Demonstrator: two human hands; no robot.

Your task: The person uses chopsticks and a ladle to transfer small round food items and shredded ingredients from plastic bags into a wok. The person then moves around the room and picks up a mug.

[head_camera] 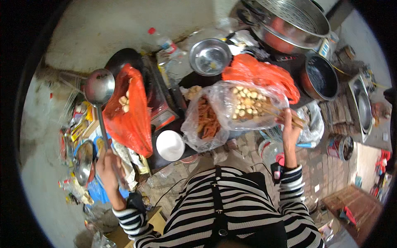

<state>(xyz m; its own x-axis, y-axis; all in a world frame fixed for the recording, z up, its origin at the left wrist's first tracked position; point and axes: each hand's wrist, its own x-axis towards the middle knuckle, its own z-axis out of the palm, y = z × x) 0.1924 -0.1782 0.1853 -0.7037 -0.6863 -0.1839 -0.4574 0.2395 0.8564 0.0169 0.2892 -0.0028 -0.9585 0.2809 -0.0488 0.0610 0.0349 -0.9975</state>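
My left hand (109, 170) grips the handle of a metal ladle (100, 86), its bowl raised beside a red plastic bag (131, 124) with pale round pieces in it. My right hand (290, 127) holds wooden chopsticks (276, 113), which reach over a clear plastic bag (269, 122) of small pale round pieces. Against that bag lies another clear bag (190, 130) with reddish-brown strips of food. A white bowl (170, 145) stands near the table's front edge, between the red bag and the strips.
Behind the bags are a steel bowl (210, 57), a red plastic bag (257, 69) and a large steamer pot (288, 28). A dark-lined pot (321, 77) stands at the right. A black wok (125, 59) is partly hidden by the left red bag. A plastic bottle (164, 43) lies near the wall.
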